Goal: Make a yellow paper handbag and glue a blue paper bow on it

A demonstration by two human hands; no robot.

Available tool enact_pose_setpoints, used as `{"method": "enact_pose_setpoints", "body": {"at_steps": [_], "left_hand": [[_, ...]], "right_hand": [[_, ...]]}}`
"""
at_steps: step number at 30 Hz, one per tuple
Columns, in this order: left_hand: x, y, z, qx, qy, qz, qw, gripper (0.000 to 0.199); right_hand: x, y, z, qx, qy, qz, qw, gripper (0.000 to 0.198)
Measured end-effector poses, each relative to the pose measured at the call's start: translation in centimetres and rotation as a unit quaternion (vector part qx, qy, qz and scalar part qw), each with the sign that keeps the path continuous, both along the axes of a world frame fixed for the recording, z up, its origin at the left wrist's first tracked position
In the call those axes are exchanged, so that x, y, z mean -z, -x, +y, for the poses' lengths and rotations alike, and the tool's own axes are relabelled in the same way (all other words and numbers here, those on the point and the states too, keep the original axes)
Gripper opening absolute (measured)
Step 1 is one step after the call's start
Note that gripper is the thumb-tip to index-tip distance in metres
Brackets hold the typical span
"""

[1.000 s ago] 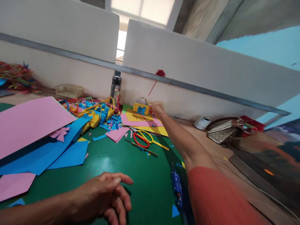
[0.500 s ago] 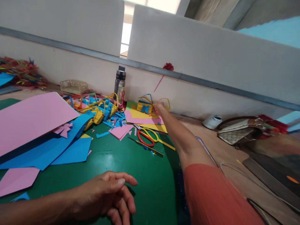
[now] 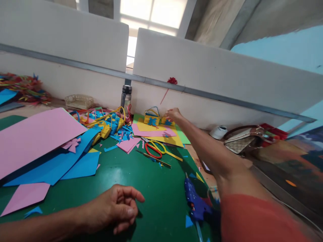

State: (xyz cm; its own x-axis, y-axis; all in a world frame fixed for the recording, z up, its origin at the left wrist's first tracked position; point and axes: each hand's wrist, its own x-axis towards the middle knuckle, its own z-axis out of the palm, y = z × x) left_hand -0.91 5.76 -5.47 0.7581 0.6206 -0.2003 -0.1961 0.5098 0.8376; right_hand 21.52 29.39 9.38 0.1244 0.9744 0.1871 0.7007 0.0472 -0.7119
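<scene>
At the far side of the green table, my right hand [image 3: 173,115] reaches out with bent fingers at the top of a small yellow paper basket [image 3: 168,121] with blue decoration. The hand covers this basket's handle. Beside it on the left stands a similar yellow paper basket [image 3: 152,120] with a blue bow and an upright handle. Both are on stacked coloured paper sheets [image 3: 157,132]. My left hand [image 3: 121,208] hovers low over the near table, holding nothing, its fingers loosely curved and apart.
Scissors [image 3: 155,149] and a thin pointed tool [image 3: 153,158] lie mid-table. A blue glue gun [image 3: 195,201] rests near the right edge. Pink card [image 3: 37,141], blue sheets [image 3: 78,164] and heaped scraps cover the left. Behind are a bottle [image 3: 126,97] and a handbag [image 3: 243,141].
The basket at my right hand now stands beside the other one, and its yellow handle no longer shows. My left hand's fingers have curled more. The view shifted, bringing the glue gun into sight.
</scene>
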Motion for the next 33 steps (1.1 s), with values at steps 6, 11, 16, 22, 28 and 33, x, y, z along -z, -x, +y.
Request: {"method": "enact_pose_setpoints", "body": {"at_steps": [6, 11, 16, 22, 28, 33], "left_hand": [[-1.0, 0.3, -1.3, -0.033, -0.158, 0.106, 0.981, 0.038], [-1.1, 0.0, -2.0, -0.072, -0.256, 0.128, 0.955, 0.050], [-1.3, -0.5, -2.8, -0.129, -0.322, 0.187, 0.919, 0.053], [-1.8, 0.8, -1.8, -0.214, -0.412, 0.261, 0.847, 0.042], [-1.6, 2.4, -0.5, -0.234, -0.507, 0.303, 0.772, 0.026], [-0.8, 2.8, -0.1, -0.191, -0.585, 0.316, 0.722, 0.018]], "right_hand": [[-1.7, 1.0, -7.3, -0.087, 0.004, -0.132, 0.987, 0.015], [0.7, 0.9, -19.2, -0.194, -0.021, -0.208, 0.958, 0.020], [5.4, -1.0, -29.0, -0.265, -0.216, -0.326, 0.882, 0.026], [7.0, -3.3, -33.1, -0.223, -0.338, -0.308, 0.861, 0.026], [7.6, -3.8, -32.3, -0.206, -0.404, -0.284, 0.845, 0.015], [8.1, -3.6, -31.9, -0.202, -0.424, -0.259, 0.844, 0.016]]}}
